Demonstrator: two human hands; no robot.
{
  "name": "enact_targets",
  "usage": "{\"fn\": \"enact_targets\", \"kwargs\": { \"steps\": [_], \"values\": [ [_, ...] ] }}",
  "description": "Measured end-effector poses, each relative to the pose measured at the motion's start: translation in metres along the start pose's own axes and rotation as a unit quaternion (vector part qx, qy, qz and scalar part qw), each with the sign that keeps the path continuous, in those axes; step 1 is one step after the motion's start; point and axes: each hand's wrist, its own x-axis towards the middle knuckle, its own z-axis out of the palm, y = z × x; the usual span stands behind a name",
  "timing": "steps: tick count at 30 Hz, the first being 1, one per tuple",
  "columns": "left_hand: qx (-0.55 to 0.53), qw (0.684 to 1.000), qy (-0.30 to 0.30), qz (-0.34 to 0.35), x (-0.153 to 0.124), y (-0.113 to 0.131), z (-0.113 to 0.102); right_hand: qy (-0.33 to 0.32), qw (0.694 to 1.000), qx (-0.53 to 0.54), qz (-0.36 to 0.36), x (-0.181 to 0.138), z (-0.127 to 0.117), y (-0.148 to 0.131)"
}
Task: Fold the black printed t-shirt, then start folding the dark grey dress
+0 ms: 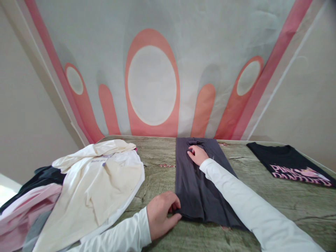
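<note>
A dark grey garment [187, 182] lies in a long folded strip in front of me, with wrinkles down its length and a bunched part at its far end. My left hand [162, 213] pinches its near left corner between thumb and fingers. Farther up the strip, my right hand [198, 155] rests with curled fingers gathered on the cloth near the far end. My right sleeve crosses the garment's right side and hides part of it.
A loose heap of clothes fills the left side, with a cream garment [112, 185] on top and pink cloth [34, 213] and black cloth beside it. A folded black T-shirt [275, 157] with pink lettering lies at the right. The wood-patterned table [152, 175] meets a printed backdrop [189, 42].
</note>
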Motion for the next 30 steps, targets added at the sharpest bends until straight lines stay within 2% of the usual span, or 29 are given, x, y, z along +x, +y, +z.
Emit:
{"fn": "enact_targets", "kwargs": {
  "steps": [7, 12, 15, 23, 30],
  "values": [
    [0.016, 1.0, 0.006, -0.01, -0.001, 0.003, -0.001, -0.025, 0.998, 0.042, -0.026, -0.001, 0.0, 0.001],
    [0.112, 0.991, 0.055, 0.053, -0.007, 0.009, -0.002, -0.003, 0.998, 0.051, -0.042, -0.001, 0.001, -0.001],
    [0.145, 0.985, 0.046, 0.078, -0.009, 0.01, 0.0, -0.002, 0.998, 0.044, -0.047, -0.001, 0.002, -0.001],
    [0.145, 0.986, 0.022, 0.075, -0.009, 0.003, 0.009, -0.009, 0.998, 0.032, -0.053, -0.002, 0.001, -0.001],
    [0.14, 0.987, 0.004, 0.085, -0.007, 0.007, 0.003, -0.059, 0.996, 0.043, -0.041, 0.003, -0.005, -0.004]
  ]
}}
